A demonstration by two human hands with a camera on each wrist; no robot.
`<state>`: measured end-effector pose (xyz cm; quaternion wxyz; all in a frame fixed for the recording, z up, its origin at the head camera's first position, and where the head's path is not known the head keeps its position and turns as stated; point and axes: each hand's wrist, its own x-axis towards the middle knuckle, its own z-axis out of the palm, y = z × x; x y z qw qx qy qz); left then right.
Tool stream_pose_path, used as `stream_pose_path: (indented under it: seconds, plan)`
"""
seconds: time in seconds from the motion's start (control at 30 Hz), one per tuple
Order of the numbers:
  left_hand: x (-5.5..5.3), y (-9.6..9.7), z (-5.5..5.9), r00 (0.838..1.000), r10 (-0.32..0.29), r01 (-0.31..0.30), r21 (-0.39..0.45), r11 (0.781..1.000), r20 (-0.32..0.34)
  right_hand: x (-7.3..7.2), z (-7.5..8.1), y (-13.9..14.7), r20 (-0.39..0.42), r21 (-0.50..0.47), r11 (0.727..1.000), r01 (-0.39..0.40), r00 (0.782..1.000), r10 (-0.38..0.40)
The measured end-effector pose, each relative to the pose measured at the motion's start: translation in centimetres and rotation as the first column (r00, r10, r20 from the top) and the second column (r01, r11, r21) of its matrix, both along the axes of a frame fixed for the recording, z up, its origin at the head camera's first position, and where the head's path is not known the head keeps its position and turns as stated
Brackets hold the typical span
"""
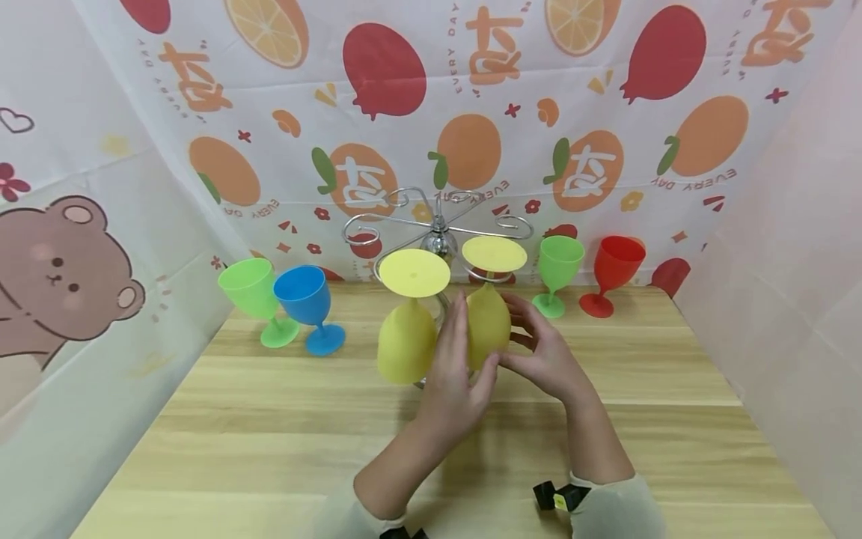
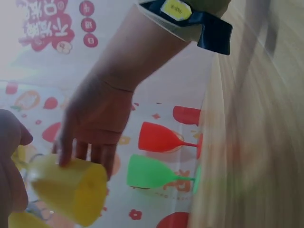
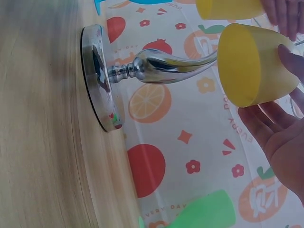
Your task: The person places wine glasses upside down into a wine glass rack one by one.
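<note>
Two yellow plastic goblets hang upside down from the curled arms of a chrome rack. My right hand holds the right yellow goblet by its bowl, thumb in front and fingers on the far right side. Against the left side of the same bowl lies my left hand, its fingers straight and pointing up, between the two goblets. The left yellow goblet hangs just beside that hand. In the right wrist view, the held goblet is open end down, near the rack's curved stem.
On the wooden table, a green goblet and a blue goblet stand upright at left. Another green goblet and a red goblet stand at right. A fruit-print cloth hangs behind the rack.
</note>
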<state>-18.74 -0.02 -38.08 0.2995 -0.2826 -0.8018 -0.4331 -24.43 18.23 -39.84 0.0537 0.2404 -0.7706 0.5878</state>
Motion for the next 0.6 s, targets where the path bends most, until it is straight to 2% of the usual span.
stream_pose_path:
  seconds: [0.03,0.1,0.17,0.23,0.27,0.3,0.33,0.4,0.47,0.5,0.53,0.57,0.6]
  plan:
    - [0.4,-0.4,0.2,1.000,-0.014,0.014,-0.015,1.000,-0.025,0.0,0.0,0.0,0.001,-0.001,1.000,-0.001,1.000,0.001]
    - [1.1,-1.4,0.5,0.992,-0.048,0.046,-0.021,0.999,-0.115,0.1,0.1,0.0,0.006,0.000,1.000,-0.003,1.000,0.003]
    - [1.2,-2.5,1.0,0.965,-0.092,0.098,0.014,0.995,-0.245,0.0,0.2,0.0,0.013,0.001,1.000,0.000,1.000,0.000]
    - [1.1,-3.9,1.4,0.925,-0.118,0.158,0.082,0.984,-0.362,0.0,0.2,0.1,0.023,0.001,1.000,0.003,1.000,-0.003]
    - [0.9,-4.7,1.7,0.909,-0.121,0.184,0.124,0.975,-0.399,-0.1,0.3,0.1,0.027,0.001,1.000,0.003,1.000,-0.003]
    - [0.7,-5.6,2.0,0.903,-0.116,0.205,0.176,0.963,-0.414,-0.1,0.3,0.2,0.032,0.000,1.000,0.005,0.999,-0.005]
    - [0.4,-6.5,2.2,0.908,-0.108,0.219,0.239,0.946,-0.405,-0.1,0.4,0.2,0.035,-0.001,1.000,0.004,0.999,-0.004]
    - [-0.4,-8.5,2.6,0.947,-0.064,0.183,0.363,0.914,-0.316,-0.2,0.4,0.2,0.044,-0.001,1.000,0.003,0.999,-0.003]
    - [-1.5,-10.4,2.8,0.989,-0.033,0.098,0.469,0.878,-0.145,-0.2,0.4,0.2,0.051,-0.003,1.000,-0.001,0.999,0.001]
    - [-2.2,-11.3,2.9,0.998,-0.044,0.060,0.512,0.857,-0.044,-0.2,0.4,0.2,0.055,-0.005,1.000,-0.004,0.998,0.005]
    - [-2.9,-12.0,2.8,0.996,-0.066,0.024,0.538,0.842,0.059,-0.2,0.4,0.1,0.059,-0.006,1.000,-0.008,0.998,0.008]
    - [-3.6,-12.7,2.8,0.983,-0.090,-0.012,0.545,0.838,0.160,-0.1,0.4,0.1,0.062,-0.009,1.000,-0.011,0.998,0.012]
    - [-4.4,-13.3,2.7,0.960,-0.126,-0.034,0.549,0.835,0.250,-0.1,0.3,0.0,0.065,-0.012,1.000,-0.014,0.998,0.015]
